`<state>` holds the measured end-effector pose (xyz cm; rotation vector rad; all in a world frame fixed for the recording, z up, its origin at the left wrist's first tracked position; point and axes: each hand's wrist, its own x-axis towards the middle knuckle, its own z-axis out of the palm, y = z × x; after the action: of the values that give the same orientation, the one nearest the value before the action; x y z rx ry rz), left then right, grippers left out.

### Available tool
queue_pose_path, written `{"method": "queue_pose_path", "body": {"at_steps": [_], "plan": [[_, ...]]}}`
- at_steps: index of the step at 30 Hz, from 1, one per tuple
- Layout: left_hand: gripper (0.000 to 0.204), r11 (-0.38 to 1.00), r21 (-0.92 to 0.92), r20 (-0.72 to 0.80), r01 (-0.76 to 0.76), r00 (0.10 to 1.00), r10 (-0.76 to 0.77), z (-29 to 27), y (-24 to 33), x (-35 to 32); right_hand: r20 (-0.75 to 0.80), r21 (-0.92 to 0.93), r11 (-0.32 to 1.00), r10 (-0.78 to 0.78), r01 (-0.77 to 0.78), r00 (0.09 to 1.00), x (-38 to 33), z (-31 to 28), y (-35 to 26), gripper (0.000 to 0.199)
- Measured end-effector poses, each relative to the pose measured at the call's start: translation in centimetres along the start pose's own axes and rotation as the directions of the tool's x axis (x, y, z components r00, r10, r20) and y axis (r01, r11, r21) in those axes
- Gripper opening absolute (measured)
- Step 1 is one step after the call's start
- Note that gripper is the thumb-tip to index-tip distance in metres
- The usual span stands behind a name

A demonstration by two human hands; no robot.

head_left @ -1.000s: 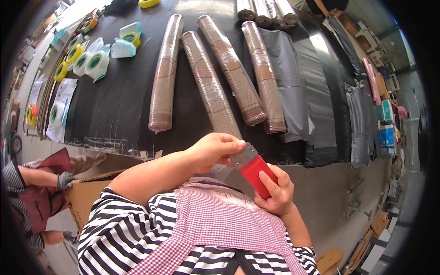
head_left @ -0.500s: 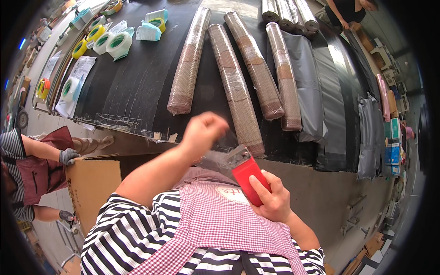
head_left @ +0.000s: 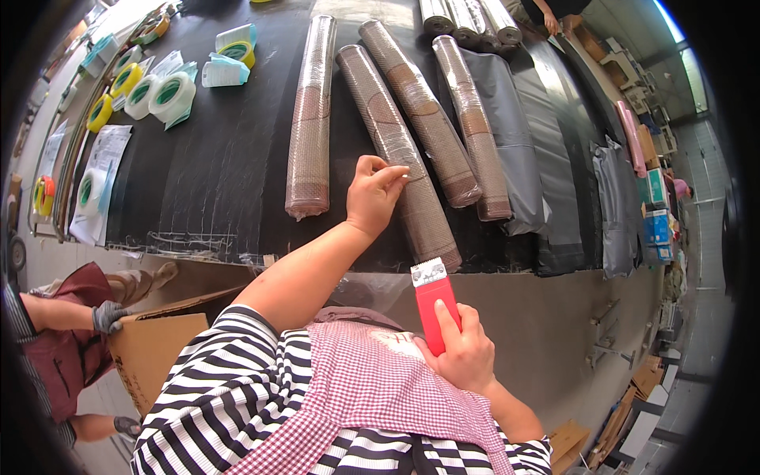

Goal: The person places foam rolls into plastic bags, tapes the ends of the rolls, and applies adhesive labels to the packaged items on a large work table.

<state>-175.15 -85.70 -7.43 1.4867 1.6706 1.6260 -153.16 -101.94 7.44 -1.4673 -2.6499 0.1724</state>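
In my right hand I grip a red tape dispenser, its toothed metal edge pointing up towards the table. My left hand is closed in a pinch on a small piece of clear tape, of which only a pale glint shows at the fingertips. These fingers are over the middle of a brown patterned roll wrapped in clear film; whether they touch it is hard to tell. Beside it lie three similar rolls: one on the left, one just right and one farther right.
Grey plastic-covered bundles lie right of the rolls on the black table. Tape rolls and papers sit at the left. A person's gloved hand holds a cardboard box at lower left. Silvery rolls lie at the back.
My left hand has moved up and away from the dispenser to above the middle brown roll. The dispenser is now more upright. The view has shifted a little.
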Motion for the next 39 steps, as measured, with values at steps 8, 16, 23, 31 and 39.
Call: {"method": "queue_pose_path", "body": {"at_steps": [8, 16, 23, 31, 39], "plan": [[0.047, 0.983, 0.114, -0.040, 0.145, 0.989, -0.141, 1.9, 0.4, 4.1, 0.033, -0.069, 0.976, 0.209, -0.207, 0.977, 0.8, -1.1, -0.1, 0.062], [0.032, 0.835, 0.027, 0.480, -0.550, 0.740, 0.472, 3.9, 4.3, 1.4, 0.034, 0.033, 0.981, 0.190, -0.191, 0.981, -0.7, -1.7, 1.6, 0.058], [0.034, 0.842, 0.103, 0.575, -0.530, 0.722, 0.384, 4.3, 5.2, 1.9, 0.158, -0.064, 0.969, 0.247, -0.240, 0.956, -2.9, -4.3, 2.0, 0.053], [0.034, 0.806, 0.159, 0.589, -0.570, 0.710, 0.385, 5.0, 5.6, 1.4, 0.806, -0.461, 0.868, 0.496, -0.183, 0.322, 13.1, -4.3, 6.2, 0.030], [0.048, 0.836, 0.004, 0.496, -0.549, 0.727, 0.475, 6.2, 5.4, -5.6, 0.712, 0.506, 0.529, 0.189, -0.681, 0.676, -3.4, -2.1, 16.5, 0.034]]}}
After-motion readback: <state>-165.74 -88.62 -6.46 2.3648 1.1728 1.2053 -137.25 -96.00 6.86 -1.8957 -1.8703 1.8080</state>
